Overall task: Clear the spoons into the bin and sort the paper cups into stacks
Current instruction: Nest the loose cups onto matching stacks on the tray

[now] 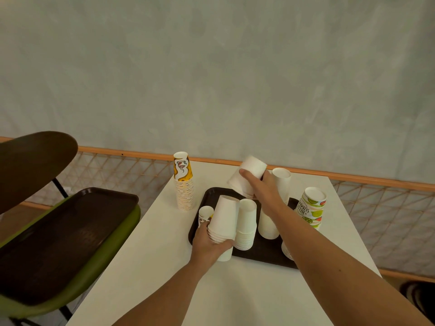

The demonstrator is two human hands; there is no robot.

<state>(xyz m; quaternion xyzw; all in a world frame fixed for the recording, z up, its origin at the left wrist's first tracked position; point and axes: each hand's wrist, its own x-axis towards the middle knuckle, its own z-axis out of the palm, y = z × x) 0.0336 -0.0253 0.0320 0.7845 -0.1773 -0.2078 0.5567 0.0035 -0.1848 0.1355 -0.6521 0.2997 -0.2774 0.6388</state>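
1. Head view, looking down on a white table (235, 290) with a dark tray (263, 252) in the middle of it, and that tray is the landmark here.
2. The left hand (208, 245) is clamped around a short stack of plain white cups (223, 222), upside down, at the tray's near-left corner.
3. The right hand (263, 191) is up over the tray's far edge, fingers wrapped around another plain white cup bundle (247, 177), tilted, base pointing up and away, clear of the tray surface.
4. On the tray, just right of the left hand's stack, stands an inverted white stack (247, 222), touching or nearly touching it.
5. A further white stack (268, 227) stands on the tray beneath the right forearm, partly hidden.
6. A small patterned cup (205, 214) peeks out behind the left hand, at the tray's left edge.
7. Off the tray to its far left, a tall stack topped by a yellow-printed cup (183, 182) stands on the table.
8. Behind the tray's far right, a tall white stack (282, 182); to the tray's right, a lime-printed stack (312, 208).
9. Well left of the tray, a second dark tray (58, 238) lies on a green chair (113, 243).
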